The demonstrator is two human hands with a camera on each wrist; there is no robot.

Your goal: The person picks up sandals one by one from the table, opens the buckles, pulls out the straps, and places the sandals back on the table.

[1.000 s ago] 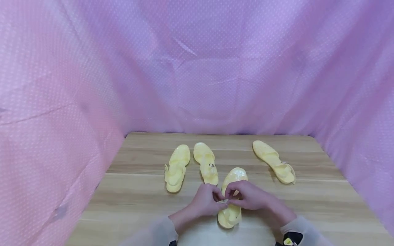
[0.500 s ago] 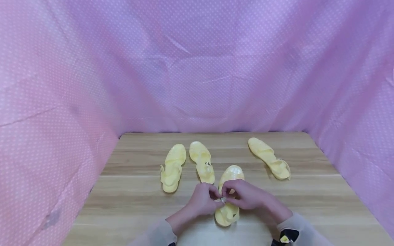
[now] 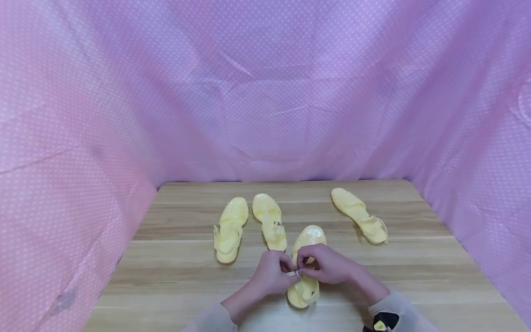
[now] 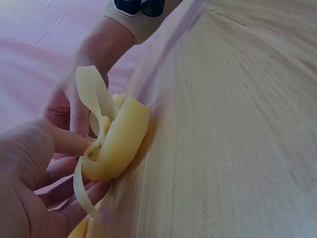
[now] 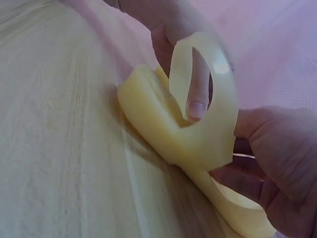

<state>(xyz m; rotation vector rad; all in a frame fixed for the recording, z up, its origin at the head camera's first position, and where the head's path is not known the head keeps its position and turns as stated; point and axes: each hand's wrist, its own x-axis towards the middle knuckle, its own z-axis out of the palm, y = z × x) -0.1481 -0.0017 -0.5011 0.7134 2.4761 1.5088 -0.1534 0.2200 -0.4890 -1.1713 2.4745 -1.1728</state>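
A yellow sandal [image 3: 310,235] rests on the wooden table in front of the person, toe pointing away. Over its left side the left hand [image 3: 268,275] pinches the ankle strap near a small shiny buckle [image 3: 295,273]. From the right, the right hand [image 3: 329,264] pinches the same strap, fingertips meeting the left ones. In the right wrist view the strap [image 5: 222,94] loops up above the heel, and the left thumb or finger shows through it. A loose strap end [image 4: 84,191] hangs by the left fingers in the left wrist view. Fingers partly hide the buckle.
Beyond the hands lie two yellow sandals, one at the left [image 3: 230,230] and another beside it [image 3: 268,221] with a metal buckle. A further sandal [image 3: 360,216] lies angled at the right. Pink dotted sheeting [image 3: 265,115] encloses the table [image 3: 174,286] behind and at both sides.
The head view has shifted slightly, so everything appears a little further left. Both hands stay on the strap, with only small finger movements.
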